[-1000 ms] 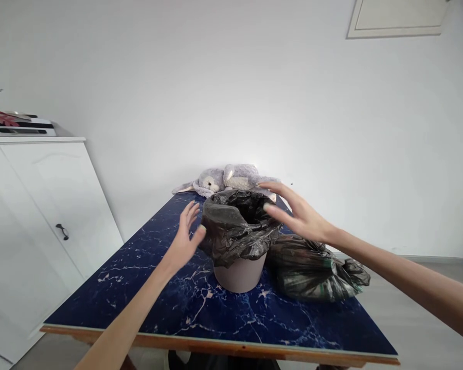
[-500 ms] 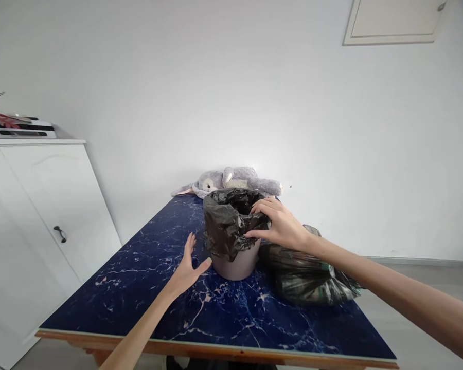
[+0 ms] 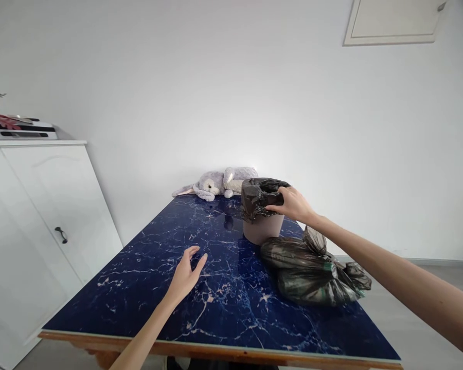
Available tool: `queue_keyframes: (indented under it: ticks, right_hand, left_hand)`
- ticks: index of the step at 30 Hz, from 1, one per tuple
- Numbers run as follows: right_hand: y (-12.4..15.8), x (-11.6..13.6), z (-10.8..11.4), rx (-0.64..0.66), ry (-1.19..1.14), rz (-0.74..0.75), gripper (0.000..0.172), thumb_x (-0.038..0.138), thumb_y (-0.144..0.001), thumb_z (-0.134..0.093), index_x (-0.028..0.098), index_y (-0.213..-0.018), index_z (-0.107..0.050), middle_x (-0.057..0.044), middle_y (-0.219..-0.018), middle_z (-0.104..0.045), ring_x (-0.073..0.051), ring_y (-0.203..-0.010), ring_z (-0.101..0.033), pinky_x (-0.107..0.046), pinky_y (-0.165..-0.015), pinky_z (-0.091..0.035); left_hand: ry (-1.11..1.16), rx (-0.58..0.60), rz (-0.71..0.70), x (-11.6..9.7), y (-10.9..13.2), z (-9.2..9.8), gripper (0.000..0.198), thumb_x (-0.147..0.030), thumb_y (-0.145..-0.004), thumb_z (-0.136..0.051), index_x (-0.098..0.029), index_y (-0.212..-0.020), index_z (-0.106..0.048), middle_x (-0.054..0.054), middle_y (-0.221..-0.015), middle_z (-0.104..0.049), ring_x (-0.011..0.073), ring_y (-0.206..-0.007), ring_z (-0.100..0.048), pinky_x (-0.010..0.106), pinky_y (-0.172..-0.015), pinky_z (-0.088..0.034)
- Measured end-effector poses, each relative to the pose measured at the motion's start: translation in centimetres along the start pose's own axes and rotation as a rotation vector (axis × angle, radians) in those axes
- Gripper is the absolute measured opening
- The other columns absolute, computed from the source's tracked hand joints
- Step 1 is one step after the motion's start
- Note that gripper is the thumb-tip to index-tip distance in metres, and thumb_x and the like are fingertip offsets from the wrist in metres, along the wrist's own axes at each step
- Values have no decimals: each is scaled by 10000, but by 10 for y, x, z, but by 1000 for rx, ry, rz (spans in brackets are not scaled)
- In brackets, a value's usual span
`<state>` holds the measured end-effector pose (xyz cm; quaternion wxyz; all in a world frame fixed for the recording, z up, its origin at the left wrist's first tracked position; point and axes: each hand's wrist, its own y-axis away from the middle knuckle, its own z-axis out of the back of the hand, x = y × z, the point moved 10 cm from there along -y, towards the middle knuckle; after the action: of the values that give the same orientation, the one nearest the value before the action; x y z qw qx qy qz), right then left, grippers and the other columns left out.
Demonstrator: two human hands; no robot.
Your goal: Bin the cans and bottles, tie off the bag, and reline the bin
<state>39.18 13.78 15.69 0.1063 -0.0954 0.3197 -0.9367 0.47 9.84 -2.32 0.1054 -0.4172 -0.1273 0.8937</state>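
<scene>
A pinkish-grey trash can point(image 3: 263, 229) stands toward the back right of the table, its top wrapped in a black trash bag point(image 3: 253, 203) folded over the rim. My right hand point(image 3: 292, 204) grips the near right side of that lined rim, thumb outside and fingers inside. Over the left middle of the table is my left hand point(image 3: 186, 271), empty, with thumb and fingers apart. A tied, filled black garbage bag point(image 3: 312, 272) lies just in front of the can, under my right forearm.
The blue marble-patterned table point(image 3: 146, 277) has a wooden edge. At its back, a grey plush rabbit point(image 3: 212, 184) lies against the wall. A white cabinet point(image 3: 54, 205) stands on the left, with a white device point(image 3: 27, 131) on top.
The lined trash can has moved back and to the right with my right hand on its rim. My left hand, formerly beside the can, is now well apart from it.
</scene>
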Motion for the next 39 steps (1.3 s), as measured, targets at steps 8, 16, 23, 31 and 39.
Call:
queue_keyframes:
  ticks: [8, 16, 23, 31, 39]
  right_hand:
    - [23, -32, 21, -5, 88, -87, 464, 576, -868, -696, 160, -1070, -657, -195, -1095, -733, -427, -1165, -629, -536, -938, -509]
    - [116, 110, 53, -120, -317, 253, 291, 276, -1049, -512, 237, -1315, -624, -115, -1341, -691, -310, -1443, -497, -555, -1196, -421]
    - [202, 157, -47, 282, -966, -137, 217, 370, -1051, -542, 234, -1028, -709, -53, -985, -779, -218, -921, -733, -330, -845, -575]
    - [233, 150, -85, 242, -1136, -379, 353, 539, -1035, -557, 211, -1046, -689, -68, -918, -789, -226, -898, -745, -316, -863, -552]
    - [232, 155, -75, 250, -1096, -365, 329, 524, -1044, -539, 228, -1029, -680, -54, -896, -780, -232, -883, -745, -312, -852, -541]
  left_hand:
    - [-112, 19, -24, -1, 1, -2, 570, -658, -1004, -464, -231, -1376, -528, 132, -1443, -659, 305, -1390, -596, 475, -1143, -500]
    - [-438, 47, -129, -1, 16, -32, 693, -613, -1023, -415, -104, -1468, -567, 211, -1652, -440, 406, -1576, -326, 606, -1281, -267]
    - [-687, 107, -209, 4, 37, -52, 738, -624, -1070, -269, -165, -1623, -439, 121, -1715, -336, 370, -1604, -262, 575, -1293, -269]
    - [-588, 116, -243, -3, 53, -44, 690, -613, -1065, -314, -243, -1637, -423, 61, -1726, -311, 344, -1612, -247, 572, -1303, -251]
    - [-501, 91, -222, -5, 54, -38, 657, -610, -1053, -380, -269, -1606, -479, 56, -1707, -361, 360, -1596, -291, 596, -1293, -269]
